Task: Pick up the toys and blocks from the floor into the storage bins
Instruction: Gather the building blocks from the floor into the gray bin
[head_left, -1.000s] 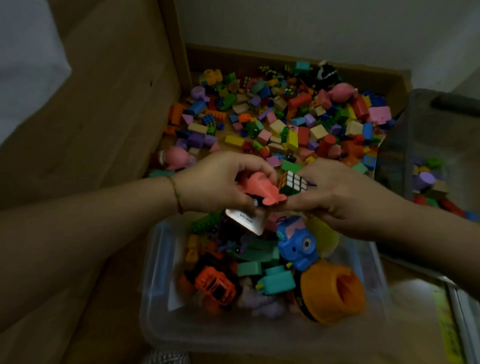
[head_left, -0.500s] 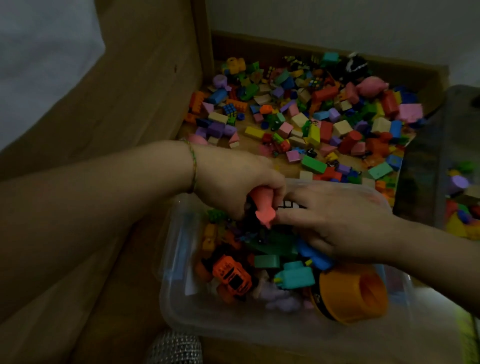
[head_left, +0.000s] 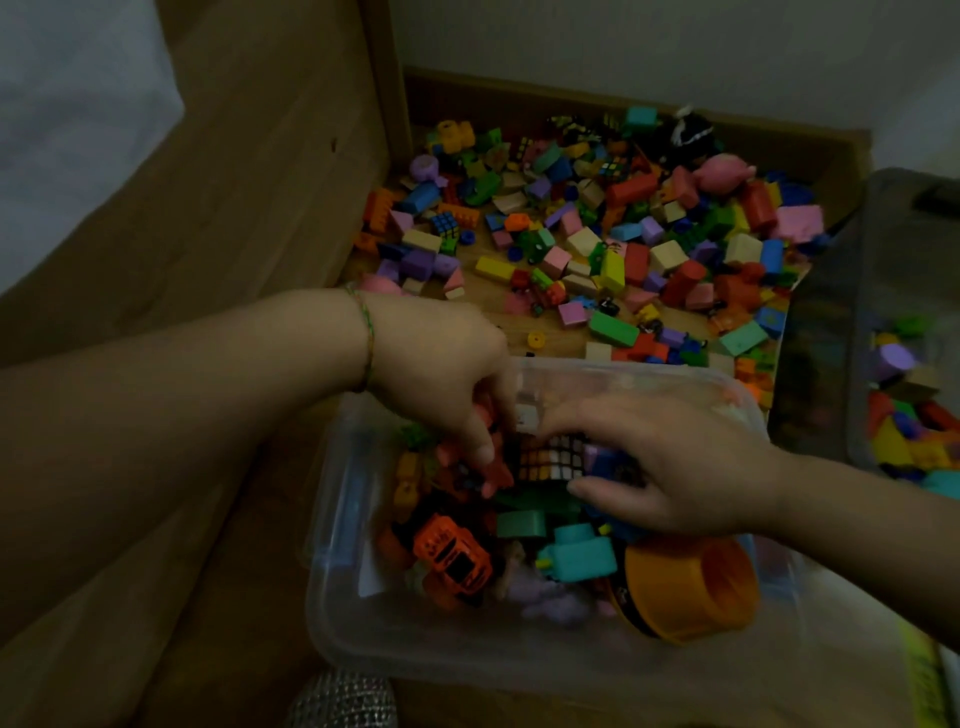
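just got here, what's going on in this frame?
A person is putting toys into a clear bin. The left hand grips a pink toy down among the contents; the right hand brackets a puzzle cube between fingers and thumb, grip unclear. Loose blocks cover the floor beyond, and a second bin at right holds more.

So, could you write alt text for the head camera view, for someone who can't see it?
Two bare hands reach into a clear plastic bin of toys: the left hand at a pink toy, the right hand spread over a puzzle cube, grips blurred. Beyond the bin, colourful blocks litter the floor; a second bin stands at right.
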